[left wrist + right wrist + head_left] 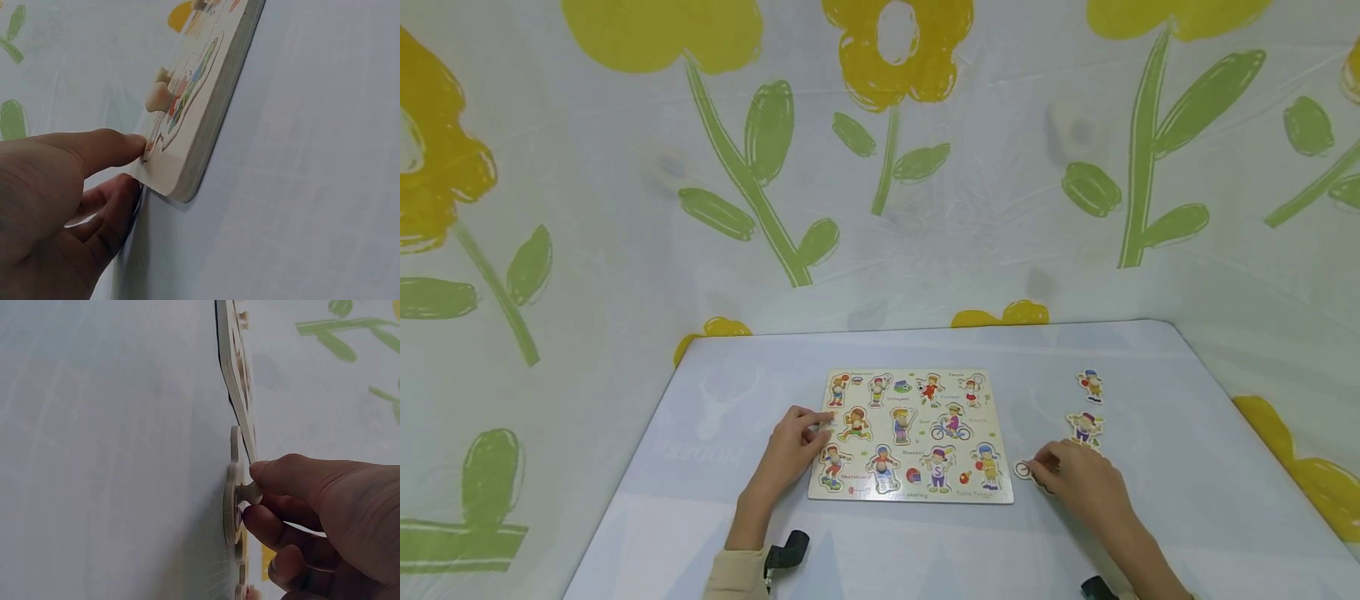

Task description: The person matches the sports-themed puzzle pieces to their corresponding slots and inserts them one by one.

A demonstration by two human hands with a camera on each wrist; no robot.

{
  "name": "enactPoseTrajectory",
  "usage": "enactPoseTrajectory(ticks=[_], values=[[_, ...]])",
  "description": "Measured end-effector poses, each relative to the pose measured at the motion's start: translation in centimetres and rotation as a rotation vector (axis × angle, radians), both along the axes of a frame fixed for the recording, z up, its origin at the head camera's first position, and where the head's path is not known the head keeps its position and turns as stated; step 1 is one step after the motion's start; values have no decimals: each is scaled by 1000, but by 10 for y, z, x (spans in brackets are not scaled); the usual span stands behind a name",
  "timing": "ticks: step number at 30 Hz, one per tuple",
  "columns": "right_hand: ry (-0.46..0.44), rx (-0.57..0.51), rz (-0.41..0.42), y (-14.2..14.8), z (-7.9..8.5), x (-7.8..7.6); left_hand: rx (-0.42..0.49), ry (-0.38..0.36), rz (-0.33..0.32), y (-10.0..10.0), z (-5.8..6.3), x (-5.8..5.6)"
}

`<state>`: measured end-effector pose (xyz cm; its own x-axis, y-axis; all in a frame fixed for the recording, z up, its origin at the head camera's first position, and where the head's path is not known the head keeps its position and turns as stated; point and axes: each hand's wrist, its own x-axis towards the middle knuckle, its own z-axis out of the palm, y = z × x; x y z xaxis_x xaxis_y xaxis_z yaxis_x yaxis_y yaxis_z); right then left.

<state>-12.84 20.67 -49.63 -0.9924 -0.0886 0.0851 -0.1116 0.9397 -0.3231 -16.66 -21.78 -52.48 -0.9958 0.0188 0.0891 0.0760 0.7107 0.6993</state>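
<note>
A wooden knob puzzle board (868, 497) with pictures of children at sports lies flat on the table. My left hand (793, 446) rests at its left edge. In the left wrist view the thumb (122, 147) presses on the board's top near the corner, and the other fingers bend beside the edge. To the right of the board, my right hand (1086, 483) pinches the small wooden knob (250, 493) of a puzzle piece (230, 503) between thumb and fingers. A round wheel-like part of that piece (1022, 470) shows past the fingertips; the hand hides the rest.
Beyond the right hand lie two loose puzzle pieces, one with a bat (1086, 425) and one farther back (1091, 386). A pale cloth covers the table (910, 550). Flower-printed curtains (992, 208) stand behind and at the sides.
</note>
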Motion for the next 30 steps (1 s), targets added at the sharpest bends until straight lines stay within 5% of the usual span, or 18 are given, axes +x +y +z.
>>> enactPoseTrajectory(ticks=[30], values=[[21,31,30,-5,5,0,4,20,0,-1,-3,0]])
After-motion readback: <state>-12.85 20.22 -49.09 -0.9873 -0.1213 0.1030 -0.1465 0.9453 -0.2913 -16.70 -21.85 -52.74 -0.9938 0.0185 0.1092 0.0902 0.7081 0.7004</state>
